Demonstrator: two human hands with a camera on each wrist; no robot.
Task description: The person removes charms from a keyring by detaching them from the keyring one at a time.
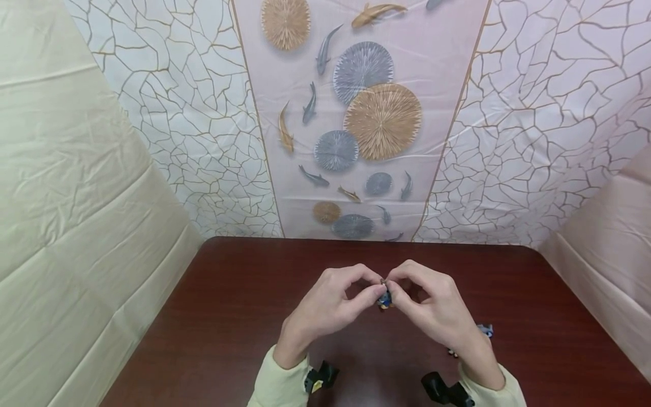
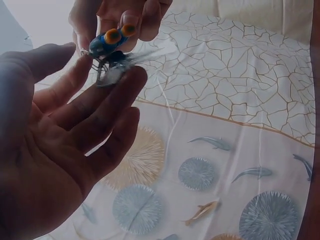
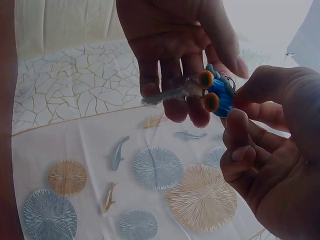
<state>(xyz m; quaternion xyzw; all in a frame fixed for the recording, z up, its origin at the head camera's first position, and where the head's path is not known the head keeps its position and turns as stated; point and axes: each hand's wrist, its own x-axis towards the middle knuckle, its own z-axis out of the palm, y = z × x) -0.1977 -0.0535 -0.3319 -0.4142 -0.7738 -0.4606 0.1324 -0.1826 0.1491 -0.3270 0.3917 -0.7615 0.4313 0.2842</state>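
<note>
Left hand (image 1: 325, 305) and right hand (image 1: 432, 308) raised, fingertips together, pinching blue toy insect (image 1: 385, 298) above dark table (image 1: 213, 316); patterned cloth (image 1: 366, 124) at twelve o'clock.

toy insect (image 1: 384, 298) between both hands, above table (image 1: 229, 316)

Fingers (image 1: 373, 291) hid most of the blue toy (image 1: 385, 299) in the head view; small pieces (image 1: 485, 329) on the counter (image 1: 213, 316) were too small to identify.
</note>
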